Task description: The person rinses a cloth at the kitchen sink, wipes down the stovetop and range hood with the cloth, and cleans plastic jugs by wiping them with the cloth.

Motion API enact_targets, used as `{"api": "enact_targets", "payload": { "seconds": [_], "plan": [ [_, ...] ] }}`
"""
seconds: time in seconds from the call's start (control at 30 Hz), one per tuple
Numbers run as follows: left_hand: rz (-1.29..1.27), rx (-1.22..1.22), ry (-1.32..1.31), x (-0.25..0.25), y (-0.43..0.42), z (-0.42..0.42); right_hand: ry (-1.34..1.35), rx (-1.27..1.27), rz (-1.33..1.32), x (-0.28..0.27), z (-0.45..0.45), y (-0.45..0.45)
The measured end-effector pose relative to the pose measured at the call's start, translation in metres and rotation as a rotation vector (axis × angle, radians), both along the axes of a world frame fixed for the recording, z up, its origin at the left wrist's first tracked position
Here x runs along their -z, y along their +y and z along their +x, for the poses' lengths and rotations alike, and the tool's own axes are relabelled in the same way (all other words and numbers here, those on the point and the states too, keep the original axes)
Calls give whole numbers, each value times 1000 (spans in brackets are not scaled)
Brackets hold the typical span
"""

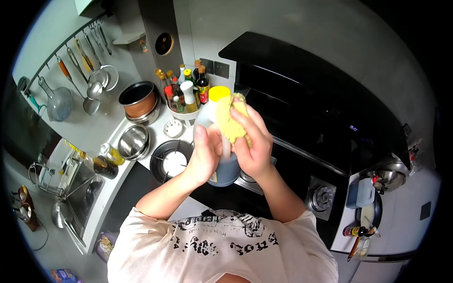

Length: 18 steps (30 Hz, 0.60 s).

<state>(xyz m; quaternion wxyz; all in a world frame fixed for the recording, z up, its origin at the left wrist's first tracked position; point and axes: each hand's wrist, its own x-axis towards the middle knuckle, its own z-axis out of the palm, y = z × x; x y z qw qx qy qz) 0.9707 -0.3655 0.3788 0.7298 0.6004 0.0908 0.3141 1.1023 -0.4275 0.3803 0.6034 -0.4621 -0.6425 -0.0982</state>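
A translucent plastic jug (224,172) with a yellow cap and dark liquid in its lower part is upright in front of me, over the stove. My left hand (204,153) is closed on the jug's near left side, thumb pointing up; some of its fingers are hidden. On the other side, my right hand (256,141) is closed round a crumpled yellow cloth (230,120). The cloth lies against the upper part of the jug, just below the cap (219,93).
A white basket (188,119) of sauce bottles stands behind the jug. Left of it are a copper-coloured pot (140,108), steel bowls (133,141) and a black burner ring (160,158). Utensils hang above. At the right are a burner (322,197) and a blue-grey container (360,193).
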Motion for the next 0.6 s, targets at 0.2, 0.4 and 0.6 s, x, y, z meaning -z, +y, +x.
{"api": "enact_targets", "payload": {
  "seconds": [0.2, 0.4, 0.6],
  "plan": [
    [-164, 22, -76, 11, -2, -5, -470, 135, -110, 15, -9, -27],
    [-429, 249, -229, 9, 3, -12, -94, 230, -163, 42, -38, -32],
    [82, 167, -8, 8, 12, -16, 567, -121, -217, 24, -33, -1]
  ]
}}
